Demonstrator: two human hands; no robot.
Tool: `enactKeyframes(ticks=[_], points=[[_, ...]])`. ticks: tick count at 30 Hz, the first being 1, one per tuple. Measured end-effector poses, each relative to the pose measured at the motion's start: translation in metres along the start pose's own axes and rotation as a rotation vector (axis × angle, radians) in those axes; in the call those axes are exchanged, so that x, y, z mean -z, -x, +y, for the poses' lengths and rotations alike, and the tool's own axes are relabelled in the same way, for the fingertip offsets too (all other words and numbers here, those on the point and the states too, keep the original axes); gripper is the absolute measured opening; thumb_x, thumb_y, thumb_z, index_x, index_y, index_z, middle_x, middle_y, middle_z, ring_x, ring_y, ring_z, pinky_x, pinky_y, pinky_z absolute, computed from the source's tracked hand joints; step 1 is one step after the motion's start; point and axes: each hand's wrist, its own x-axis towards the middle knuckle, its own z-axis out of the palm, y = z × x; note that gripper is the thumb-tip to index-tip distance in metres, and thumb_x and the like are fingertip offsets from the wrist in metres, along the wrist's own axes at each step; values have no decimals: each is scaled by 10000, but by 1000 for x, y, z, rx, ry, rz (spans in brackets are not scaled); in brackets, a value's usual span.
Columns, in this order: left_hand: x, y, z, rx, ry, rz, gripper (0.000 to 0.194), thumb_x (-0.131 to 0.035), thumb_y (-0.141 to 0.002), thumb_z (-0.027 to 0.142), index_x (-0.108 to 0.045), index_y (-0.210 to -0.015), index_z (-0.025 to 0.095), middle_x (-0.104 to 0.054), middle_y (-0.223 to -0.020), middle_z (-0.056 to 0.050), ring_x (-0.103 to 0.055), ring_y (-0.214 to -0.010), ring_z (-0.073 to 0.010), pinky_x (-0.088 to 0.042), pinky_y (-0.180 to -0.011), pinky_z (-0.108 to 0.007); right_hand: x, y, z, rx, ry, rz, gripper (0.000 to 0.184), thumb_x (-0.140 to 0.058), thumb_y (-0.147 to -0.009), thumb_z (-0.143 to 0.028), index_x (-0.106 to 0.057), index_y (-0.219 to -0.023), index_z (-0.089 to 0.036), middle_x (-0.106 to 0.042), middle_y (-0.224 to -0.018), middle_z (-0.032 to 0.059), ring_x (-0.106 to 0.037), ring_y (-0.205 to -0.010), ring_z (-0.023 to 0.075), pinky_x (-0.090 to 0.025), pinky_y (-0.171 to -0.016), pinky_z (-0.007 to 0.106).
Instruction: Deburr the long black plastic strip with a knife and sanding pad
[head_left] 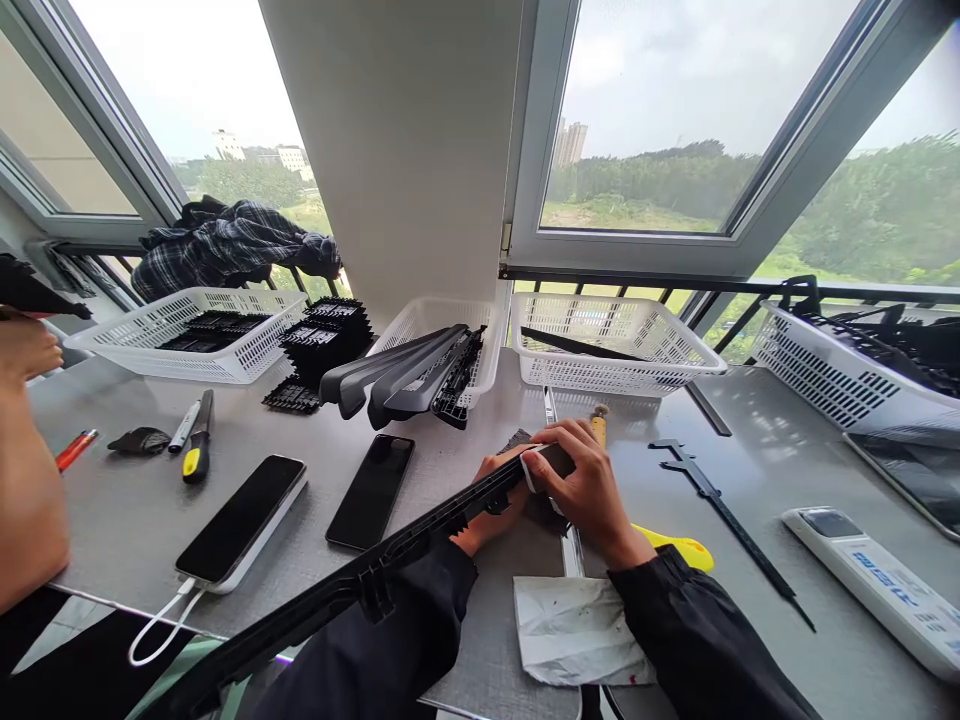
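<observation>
A long black plastic trim strip (352, 570) slants from the lower left up to my two hands, its ribbed, clipped side showing. Closed around it from beneath is my left hand (495, 505), partly hidden by the strip. My right hand (581, 480) grips the far end from above, thumb pressed near a small white bit that I cannot make out. Below the hands lie a dark crumpled piece (546, 515) and a metal ruler-like strip (572, 550). A folded white tissue (574, 635) rests by my right sleeve, near a yellow handle (682, 547).
White baskets (619, 375) line the back, one with grey trim pieces (412, 385). Black parts are stacked (326, 340) at left. Two phones (371, 490), a cutter knife (197, 445), a caliper (724, 510) and a white device (870, 580) lie around. Another person's arm (30, 470) is at left.
</observation>
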Motion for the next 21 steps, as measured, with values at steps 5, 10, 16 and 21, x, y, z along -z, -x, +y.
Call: enactKeyframes(ticks=[5, 10, 16, 21], points=[[-1, 2, 1, -55, -46, -82, 311, -541, -1021, 399, -611, -796, 197, -621, -745, 3, -534, -684, -155, -483, -691, -299, 2, -1, -9, 8, -10, 67, 244, -670, -1046, -452, -693, -914, -248, -683, -946, 54, -588, -952, 279, -481, -863, 434], [-3, 6, 7, -10, -103, -113, 332, -598, -976, 389, -516, -708, 212, -536, -668, 23, -486, -640, -145, -430, -622, -281, 1, 0, -13, 66, -67, -11, 226, -675, -1048, -438, -680, -927, -247, -675, -940, 48, -575, -958, 274, -474, -855, 417], [0, 4, 17, -13, -11, -151, 335, -534, -1030, 409, -547, -773, 195, -573, -715, 18, -470, -661, -138, -400, -629, -286, 4, -1, 2, -24, 54, 133, 255, -680, -1051, -458, -671, -902, -251, -669, -911, 36, -564, -933, 274, -453, -856, 416], [3, 4, 19, 14, 49, -179, 269, -588, -960, 362, -541, -757, 193, -537, -714, 28, -448, -678, -142, -385, -643, -291, 1, 0, 0, -25, 21, 90, 265, -664, -1057, -461, -656, -890, -255, -672, -894, 28, -561, -918, 267, -452, -833, 396]])
